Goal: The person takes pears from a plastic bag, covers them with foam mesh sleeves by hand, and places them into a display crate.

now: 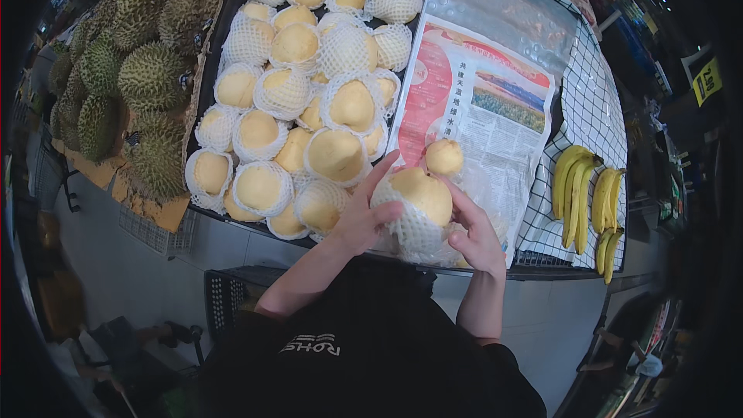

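A large yellow pear point(426, 191), its lower part in a white foam net sleeve point(415, 229), is held between my two hands. My left hand point(363, 215) grips it from the left, the thumb on the netting and the index finger extended. From the right, my right hand point(476, 232) holds it with bent fingers. A smaller bare pear point(444, 157) lies just beyond it on a newspaper sheet point(511, 145). Crumpled clear plastic point(482, 191) lies beside and partly beneath my hands. Netted pears point(336, 155) fill the display to the left.
Durians point(154, 78) are heaped on cardboard point(145, 212) at the far left. Bananas point(574, 194) lie on a checked cloth point(598, 93) at the right. A black crate point(223, 302) stands below the display's front edge. People are partly visible at both lower sides.
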{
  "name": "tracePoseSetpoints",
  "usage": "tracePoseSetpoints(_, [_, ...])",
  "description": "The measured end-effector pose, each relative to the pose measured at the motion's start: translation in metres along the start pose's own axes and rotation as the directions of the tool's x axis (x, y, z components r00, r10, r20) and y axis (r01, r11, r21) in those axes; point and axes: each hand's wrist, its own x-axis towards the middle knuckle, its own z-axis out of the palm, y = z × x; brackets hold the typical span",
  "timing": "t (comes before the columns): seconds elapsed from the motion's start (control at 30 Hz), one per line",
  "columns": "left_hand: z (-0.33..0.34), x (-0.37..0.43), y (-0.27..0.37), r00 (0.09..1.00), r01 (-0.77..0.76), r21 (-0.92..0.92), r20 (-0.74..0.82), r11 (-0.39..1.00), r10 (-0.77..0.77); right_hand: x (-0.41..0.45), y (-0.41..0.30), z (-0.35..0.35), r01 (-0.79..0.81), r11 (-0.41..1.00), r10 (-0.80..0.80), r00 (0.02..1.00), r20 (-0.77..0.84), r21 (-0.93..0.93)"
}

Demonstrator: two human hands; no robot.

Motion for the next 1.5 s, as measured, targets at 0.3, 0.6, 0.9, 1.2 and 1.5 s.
tracePoseSetpoints(0.3, [-0.018,-0.016,-0.006,0.992,-0.051,-0.367,-0.124,0.929,0.005,0.008,0.013,0.051,0.081,0.988,-0.116,0.951,-0.288,-0.133])
tracePoseSetpoints(0.6, [-0.026,-0.038,-0.007,1.000,-0.007,-0.242,0.002,0.970,0.007,0.011,0.011,0.081,0.206,0.975,-0.162,0.915,-0.370,0.084])
tracePoseSetpoints(0.9, [-0.044,-0.057,0.018,0.986,0.163,-0.254,0.067,0.953,-0.151,0.031,0.016,0.106,0.216,0.951,-0.148,0.947,-0.287,0.223])
tracePoseSetpoints(1.2, [-0.054,-0.071,0.041,0.980,0.185,-0.310,0.124,0.933,-0.153,0.041,0.023,0.125,0.177,0.924,-0.077,0.954,-0.289,0.339])
tracePoseSetpoints(1.5, [-0.065,-0.074,0.062,0.998,-0.035,-0.339,-0.054,0.940,0.017,0.052,0.002,0.156,0.215,0.939,-0.320,0.833,-0.451,-0.270])
